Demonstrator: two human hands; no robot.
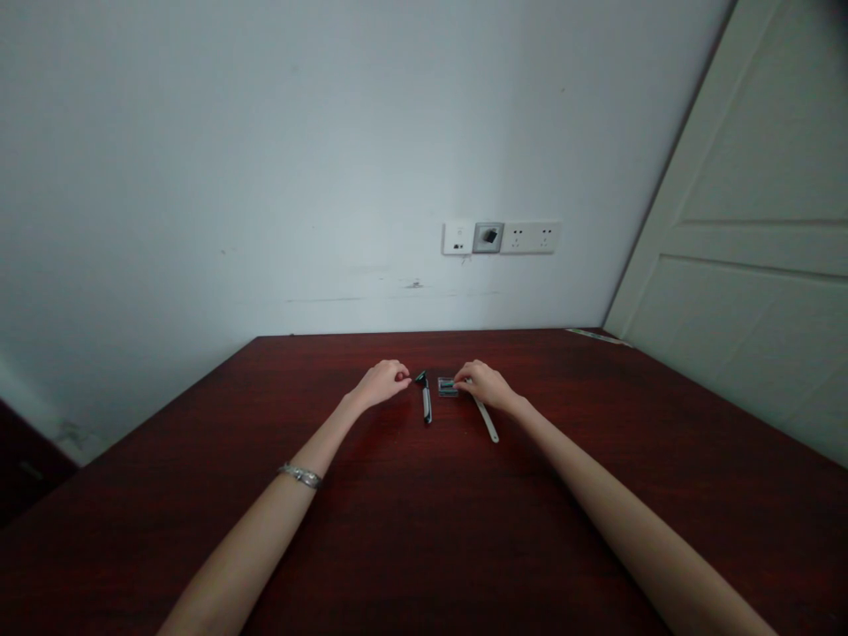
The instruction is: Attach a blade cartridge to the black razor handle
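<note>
On the dark red wooden table (pixel 424 530) lies a black razor (pixel 425 399) with its head pointing away from me. My left hand (pixel 382 381) rests just left of the razor head, fingers curled with the tips pinched together; nothing shows in them. A small clear cartridge holder with green inserts (pixel 447 386) lies right of the razor. My right hand (pixel 486 383) has its fingertips on that holder, fingers bent. A white razor handle (pixel 488 422) lies under the right hand and sticks out toward me.
A white wall stands behind the table with a row of sockets (pixel 502 238). A white door (pixel 748 265) is at the right. A thin strip (pixel 596 336) lies at the table's far right corner. I wear a silver bracelet (pixel 300 476) on my left forearm.
</note>
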